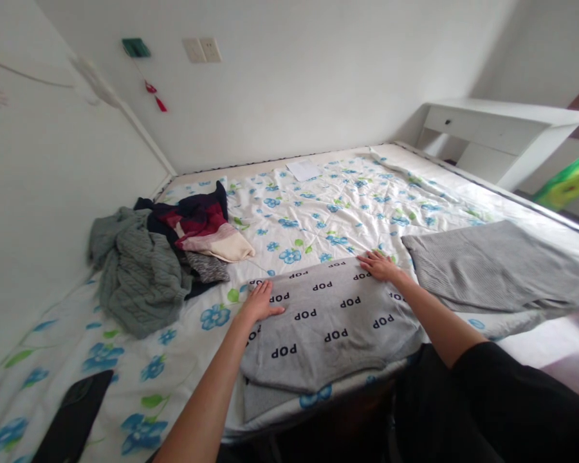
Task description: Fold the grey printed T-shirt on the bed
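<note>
A grey sweater printed with "POP" (328, 328) lies spread on the bed near its front edge. My left hand (260, 302) rests flat on its upper left corner, fingers apart. My right hand (379, 265) lies flat on its upper right edge, fingers spread. Neither hand grips anything. To the right of the sweater lies a folded plain grey knit garment (496, 267).
The bed sheet (328, 206) is white with blue flowers. A pile of clothes (164, 257) sits at the left by the wall. A black flat object (72, 418) lies at the lower left. A sheet of paper (303, 170) lies at the far edge. A white desk (502, 132) stands at the right.
</note>
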A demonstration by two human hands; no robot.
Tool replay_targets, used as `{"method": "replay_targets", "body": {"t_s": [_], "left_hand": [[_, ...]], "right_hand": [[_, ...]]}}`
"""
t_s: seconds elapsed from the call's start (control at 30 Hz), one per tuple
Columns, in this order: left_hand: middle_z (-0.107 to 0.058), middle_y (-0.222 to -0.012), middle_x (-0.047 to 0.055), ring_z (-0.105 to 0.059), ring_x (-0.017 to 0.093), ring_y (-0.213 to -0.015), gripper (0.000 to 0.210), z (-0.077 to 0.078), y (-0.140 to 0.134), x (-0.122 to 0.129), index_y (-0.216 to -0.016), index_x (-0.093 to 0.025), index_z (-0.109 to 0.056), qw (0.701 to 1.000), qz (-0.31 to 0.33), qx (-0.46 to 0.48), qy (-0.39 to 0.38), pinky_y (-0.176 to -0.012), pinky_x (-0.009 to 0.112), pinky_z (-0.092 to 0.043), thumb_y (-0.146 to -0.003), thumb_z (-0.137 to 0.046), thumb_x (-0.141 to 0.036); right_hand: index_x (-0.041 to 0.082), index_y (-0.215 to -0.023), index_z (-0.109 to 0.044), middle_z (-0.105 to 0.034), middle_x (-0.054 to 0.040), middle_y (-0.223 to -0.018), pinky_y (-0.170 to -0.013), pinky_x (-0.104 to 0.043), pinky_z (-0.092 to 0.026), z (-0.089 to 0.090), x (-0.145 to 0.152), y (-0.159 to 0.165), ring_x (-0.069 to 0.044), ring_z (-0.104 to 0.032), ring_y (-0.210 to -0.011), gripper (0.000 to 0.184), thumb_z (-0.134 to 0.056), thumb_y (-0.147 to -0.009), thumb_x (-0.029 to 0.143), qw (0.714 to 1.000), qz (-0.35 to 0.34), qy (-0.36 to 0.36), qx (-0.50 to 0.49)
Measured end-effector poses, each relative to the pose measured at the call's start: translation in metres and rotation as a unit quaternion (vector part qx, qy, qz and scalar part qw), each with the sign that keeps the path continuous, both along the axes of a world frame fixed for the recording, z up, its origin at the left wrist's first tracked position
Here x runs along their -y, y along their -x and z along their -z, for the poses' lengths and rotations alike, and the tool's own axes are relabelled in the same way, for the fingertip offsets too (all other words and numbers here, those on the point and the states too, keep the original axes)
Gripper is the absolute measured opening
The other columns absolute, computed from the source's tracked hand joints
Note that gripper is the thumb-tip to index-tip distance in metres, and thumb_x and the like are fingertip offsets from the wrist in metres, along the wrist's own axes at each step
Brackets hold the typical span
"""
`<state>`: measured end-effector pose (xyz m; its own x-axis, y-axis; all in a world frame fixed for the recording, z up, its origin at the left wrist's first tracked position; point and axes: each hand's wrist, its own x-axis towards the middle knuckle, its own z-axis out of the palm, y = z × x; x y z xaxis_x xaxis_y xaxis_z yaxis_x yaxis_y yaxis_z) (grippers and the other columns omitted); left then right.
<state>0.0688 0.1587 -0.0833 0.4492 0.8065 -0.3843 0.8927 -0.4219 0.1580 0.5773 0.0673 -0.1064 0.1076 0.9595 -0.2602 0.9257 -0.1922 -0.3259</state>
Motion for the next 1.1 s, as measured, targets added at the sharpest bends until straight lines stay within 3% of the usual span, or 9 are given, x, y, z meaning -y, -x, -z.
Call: {"method": "replay_targets", "body": {"t_s": [0.07,0.2,0.37,0.47,0.63,0.83,0.93,1.0,1.1], "left_hand": [[-0.023,-0.19,0.029,-0.025,0.042,-0.179,0.123,0.002,0.001,-0.002,-0.18,-0.009,-0.035,1.0,-0.003,0.004,0.0,-0.143,0.049,-0.027,-0.084,-0.08,-0.07],[-0.024,-0.19,0.028,-0.025,0.043,-0.179,0.123,0.005,0.002,-0.003,-0.18,-0.01,-0.036,1.0,0.0,0.008,-0.005,-0.142,0.05,-0.028,-0.083,-0.08,-0.072],[-0.022,-0.191,0.028,-0.023,0.043,-0.179,0.124,0.006,0.003,0.0,-0.18,-0.008,-0.034,1.0,-0.001,0.008,0.003,-0.143,0.052,-0.027,-0.083,-0.077,-0.074],[-0.021,-0.191,0.028,-0.023,0.044,-0.179,0.126,0.006,0.004,0.0,-0.18,-0.009,-0.034,1.0,-0.002,0.01,0.007,-0.142,0.053,-0.027,-0.083,-0.076,-0.076],[-0.027,-0.19,0.026,-0.025,0.043,-0.179,0.123,0.008,0.007,-0.003,-0.18,-0.012,-0.037,1.0,0.002,0.022,0.001,-0.143,0.051,-0.027,-0.083,-0.076,-0.076],[-0.024,-0.191,0.027,-0.024,0.044,-0.179,0.13,0.005,0.004,0.0,-0.182,-0.009,-0.034,0.999,-0.026,0.017,-0.006,-0.143,0.05,-0.028,-0.081,-0.082,-0.075],[-0.024,-0.191,0.026,-0.022,0.044,-0.179,0.132,0.0,0.006,0.002,-0.182,-0.01,-0.035,0.998,-0.054,0.018,-0.01,-0.143,0.047,-0.029,-0.079,-0.087,-0.074],[-0.03,-0.191,0.024,-0.025,0.041,-0.179,0.119,-0.003,0.01,0.0,-0.179,-0.012,-0.042,0.997,-0.068,0.034,-0.015,-0.143,0.046,-0.03,-0.085,-0.083,-0.073],[-0.048,-0.184,0.019,-0.039,0.036,-0.175,0.075,-0.006,0.019,-0.005,-0.163,-0.017,-0.064,0.987,-0.113,0.093,-0.058,-0.142,0.047,-0.033,-0.103,-0.064,-0.061]], "right_hand": [[0.039,-0.174,-0.058,-0.042,-0.0075,-0.188,-0.135,-0.075,-0.031,0.005,0.002,-0.013,-0.043,-0.034,-0.173,0.059,-0.044,-0.12,0.058,0.999,0.039,-0.016,-0.016],[0.023,-0.163,-0.071,-0.066,-0.0155,-0.168,-0.135,-0.051,-0.041,0.011,-0.009,-0.018,-0.036,-0.055,-0.159,0.055,-0.052,-0.116,0.045,0.988,0.116,-0.093,-0.039],[0.01,-0.158,-0.069,-0.08,-0.0242,-0.139,-0.111,-0.041,-0.057,0.018,-0.032,-0.026,-0.037,-0.076,-0.131,0.069,-0.075,-0.103,0.051,0.95,0.289,-0.094,-0.072],[0.012,-0.135,-0.081,-0.085,-0.0205,-0.12,-0.093,-0.036,-0.061,0.021,-0.04,-0.031,-0.034,-0.081,-0.111,0.055,-0.087,-0.092,0.046,0.949,0.281,-0.073,-0.127],[0.017,-0.104,-0.084,-0.083,-0.0099,-0.091,-0.072,-0.03,-0.056,0.022,-0.035,-0.041,-0.025,-0.077,-0.082,0.038,-0.077,-0.098,0.053,0.933,0.28,-0.103,-0.201],[0.02,-0.11,-0.086,-0.085,-0.0199,-0.115,-0.101,-0.045,-0.058,0.027,-0.026,-0.038,-0.037,-0.078,-0.116,0.039,-0.078,-0.1,0.056,0.947,0.306,-0.088,-0.038],[0.019,-0.116,-0.086,-0.084,-0.0231,-0.122,-0.104,-0.048,-0.057,0.029,-0.027,-0.035,-0.04,-0.077,-0.122,0.042,-0.075,-0.102,0.058,0.95,0.301,-0.076,-0.02],[0.019,-0.116,-0.086,-0.085,-0.0222,-0.12,-0.099,-0.045,-0.058,0.03,-0.027,-0.036,-0.038,-0.078,-0.117,0.043,-0.074,-0.102,0.058,0.95,0.301,-0.079,-0.028],[0.019,-0.107,-0.084,-0.084,-0.0182,-0.107,-0.086,-0.036,-0.057,0.029,-0.027,-0.04,-0.032,-0.078,-0.102,0.04,-0.072,-0.102,0.057,0.949,0.295,-0.095,-0.057]]}}
